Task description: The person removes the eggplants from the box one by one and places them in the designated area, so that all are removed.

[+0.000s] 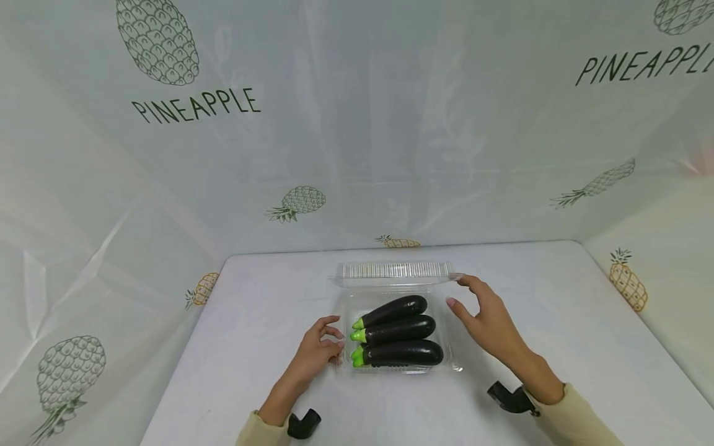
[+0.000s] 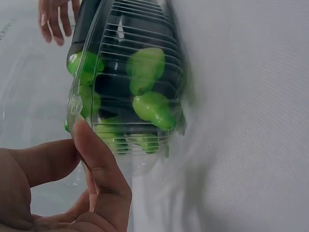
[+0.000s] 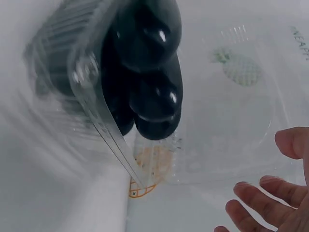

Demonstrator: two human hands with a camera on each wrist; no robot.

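Observation:
A clear plastic clamshell container [image 1: 450, 347] lies on the table with its lid [image 1: 395, 271] raised at the far side. Dark eggplants with green stem ends fill the base; the top eggplant [image 1: 393, 311], middle eggplant [image 1: 401, 328] and bottom eggplant [image 1: 407, 353] show from above, their stems pointing left. More stem ends [image 2: 153, 110] show through the ribbed side wall. My left hand [image 1: 315, 352] pinches the base's left rim between thumb and finger. On the other side, my right hand [image 1: 493, 322] has loosely spread fingers, its fingertips right at the lid's right corner.
The white table [image 1: 268, 297] ends at a back edge against a pale curtain [image 1: 357, 124] printed with pineapples. Black wrist-worn devices, one at the left wrist [image 1: 304, 424] and one at the right wrist [image 1: 509, 397], stick out close to the tabletop.

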